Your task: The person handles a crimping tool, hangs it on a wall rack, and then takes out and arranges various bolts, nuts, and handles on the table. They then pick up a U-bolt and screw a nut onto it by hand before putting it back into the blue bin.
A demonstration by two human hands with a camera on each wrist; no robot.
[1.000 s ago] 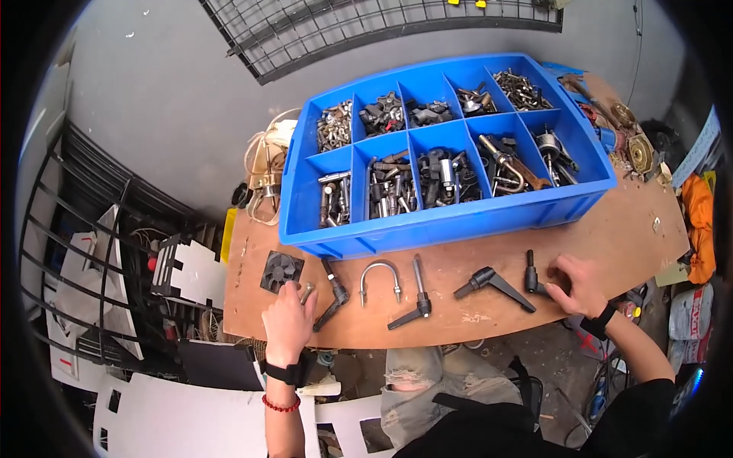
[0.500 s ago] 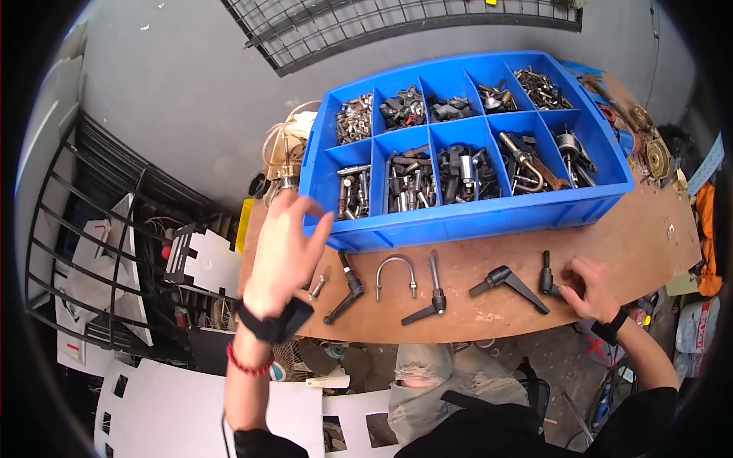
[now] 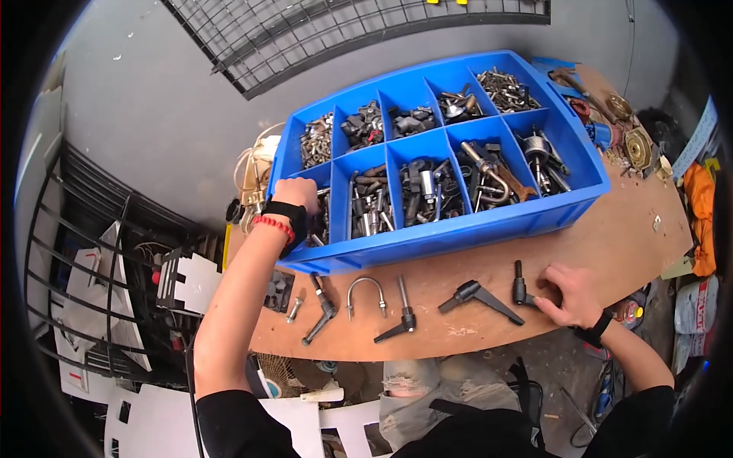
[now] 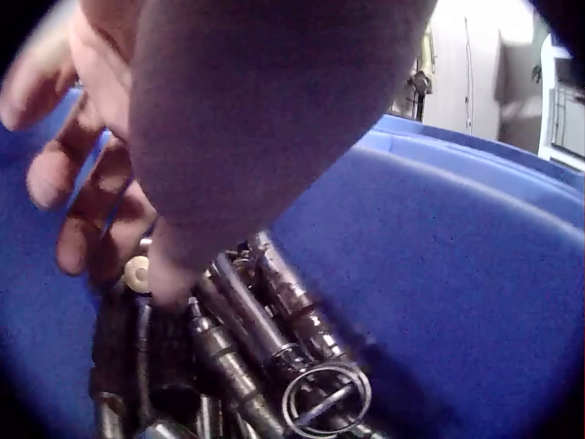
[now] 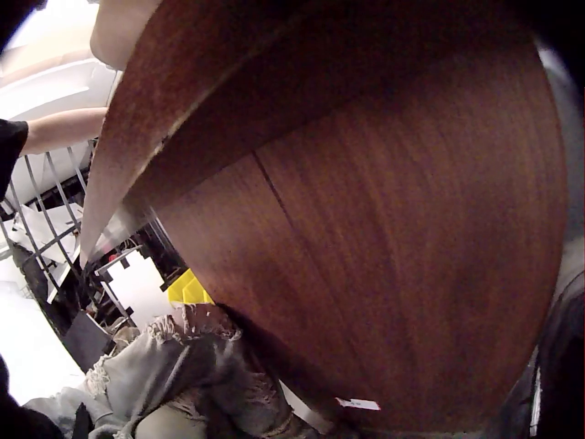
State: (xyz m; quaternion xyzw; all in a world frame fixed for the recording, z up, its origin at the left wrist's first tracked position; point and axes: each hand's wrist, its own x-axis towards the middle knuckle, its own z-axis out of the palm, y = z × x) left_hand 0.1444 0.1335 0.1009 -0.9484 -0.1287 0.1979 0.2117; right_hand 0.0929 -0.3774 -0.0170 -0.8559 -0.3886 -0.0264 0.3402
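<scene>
My left hand (image 3: 296,191) reaches into the front left compartment of the blue divided bin (image 3: 450,229). In the left wrist view its fingers (image 4: 50,174) are spread and loosely bent, and the thumb tip overlaps a pile of metal pins (image 4: 238,366), with a ring (image 4: 326,400) near them. My right hand (image 3: 569,294) rests on the table, fingers loosely curled, its thumb at the handle end of a black clamping lever (image 3: 520,284). Leftward lie another clamping lever (image 3: 489,296), one with a long stud (image 3: 405,313), a U-bolt (image 3: 368,282), a further lever (image 3: 321,311) and a bolt (image 3: 295,309).
A small black fan (image 3: 279,290) lies at the table's left, partly behind my left forearm. The bin's other compartments hold hardware. Metal parts (image 3: 637,145) crowd the table's back right, and a corded device (image 3: 256,172) stands left of the bin.
My left hand has left the bolt beside the fan, risen, and moved forward into the bin's front left compartment. The bolt lies on the table. My right hand has stayed by the lever.
</scene>
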